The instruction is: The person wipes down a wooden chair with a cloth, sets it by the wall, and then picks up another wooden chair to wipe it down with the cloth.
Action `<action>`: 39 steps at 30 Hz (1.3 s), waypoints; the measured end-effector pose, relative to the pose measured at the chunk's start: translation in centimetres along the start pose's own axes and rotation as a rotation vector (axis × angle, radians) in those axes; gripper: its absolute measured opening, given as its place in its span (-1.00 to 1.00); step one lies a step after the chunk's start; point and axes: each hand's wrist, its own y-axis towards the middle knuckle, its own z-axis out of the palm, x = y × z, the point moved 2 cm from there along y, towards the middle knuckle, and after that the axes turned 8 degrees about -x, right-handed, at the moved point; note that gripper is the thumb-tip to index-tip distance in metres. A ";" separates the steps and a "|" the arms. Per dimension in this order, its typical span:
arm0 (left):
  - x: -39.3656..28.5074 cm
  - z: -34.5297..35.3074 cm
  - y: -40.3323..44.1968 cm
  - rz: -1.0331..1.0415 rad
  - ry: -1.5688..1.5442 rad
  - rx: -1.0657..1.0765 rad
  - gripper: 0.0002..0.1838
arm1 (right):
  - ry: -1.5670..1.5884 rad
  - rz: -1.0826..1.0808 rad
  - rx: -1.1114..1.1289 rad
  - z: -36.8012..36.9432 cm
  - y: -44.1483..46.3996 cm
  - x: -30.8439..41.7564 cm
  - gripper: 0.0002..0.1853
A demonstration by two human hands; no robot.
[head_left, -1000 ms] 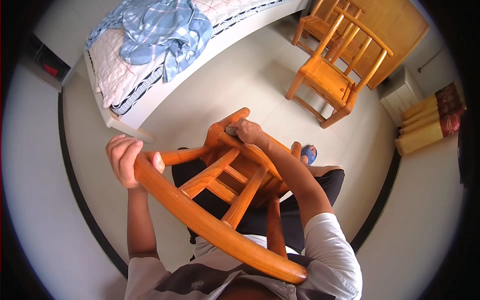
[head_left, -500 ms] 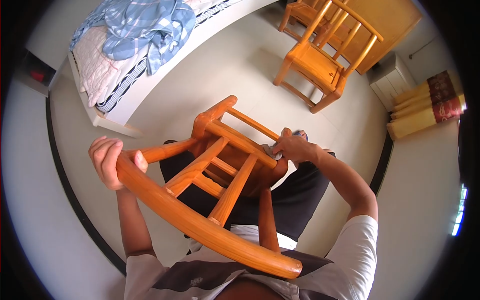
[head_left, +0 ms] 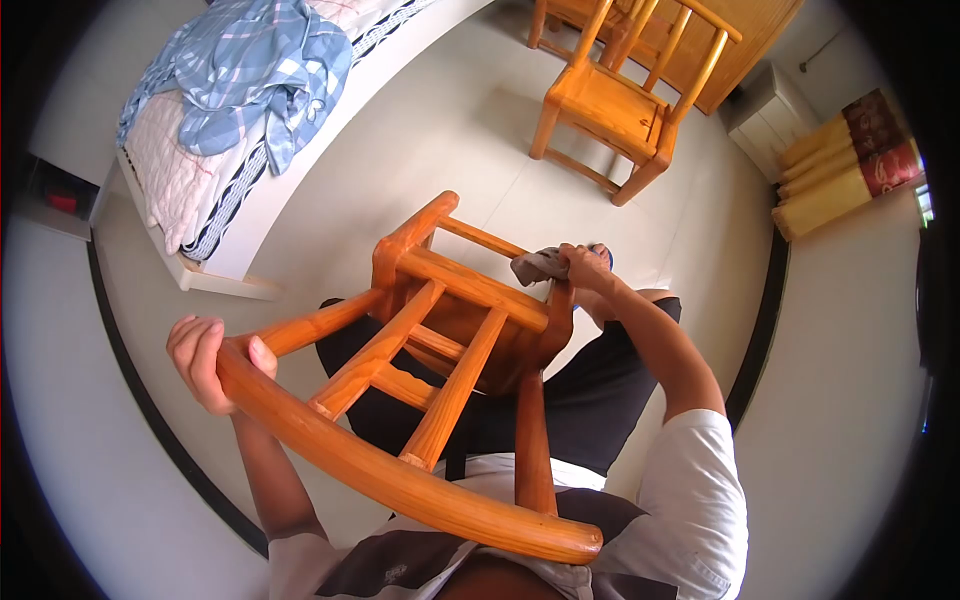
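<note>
A small wooden chair (head_left: 405, 490) lies tilted across my lap, its curved top rail towards my chest and its legs pointing away. My left hand (head_left: 208, 362) is wrapped round the left end of that rail, thumb on the near side. At the far right leg, my right hand (head_left: 582, 264) grips a grey cloth (head_left: 540, 266), which bunches out to the left of the fingers and lies against the leg's end. The fingertips of my right hand are partly hidden by the cloth.
Another wooden chair (head_left: 612, 108) stands on the tiled floor ahead, near a wooden panel (head_left: 745, 50). On the left is a bed (head_left: 262, 225) with a blue plaid cover (head_left: 250, 80). A white cabinet (head_left: 768, 120) and yellow-and-red fabric (head_left: 845, 165) are at the right.
My right hand has moved away from me along the chair's right side to the leg's end, taking the cloth with it. The view has shifted slightly; my left hand keeps its hold.
</note>
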 end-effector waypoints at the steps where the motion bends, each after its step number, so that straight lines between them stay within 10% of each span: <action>1: -0.1 0.0 -0.2 -0.011 0.004 -0.018 -0.71 | 0.107 0.009 0.053 0.3 -0.2 -0.2 -0.78; 9: 0.0 -0.1 -0.2 -0.010 -0.003 -0.028 -0.70 | 0.179 -0.080 0.306 -5.6 -7.4 6.0 -0.65; 17: -0.4 0.0 0.4 -0.018 0.008 -0.005 -0.72 | -0.270 -0.078 -0.016 -2.1 -1.8 3.1 -0.82; 27: -0.4 -0.1 0.3 -0.042 -0.009 0.007 -0.72 | -0.032 0.250 -0.409 2.4 0.4 -1.3 -0.81; 35: -0.3 -0.2 0.1 -0.069 0.029 -0.030 -0.72 | 0.146 -0.005 -0.058 -0.9 -6.2 1.8 -0.74; 39: -0.4 0.0 0.2 -0.069 -0.002 -0.004 -0.72 | 0.505 0.298 0.323 -8.2 -6.8 9.0 -0.68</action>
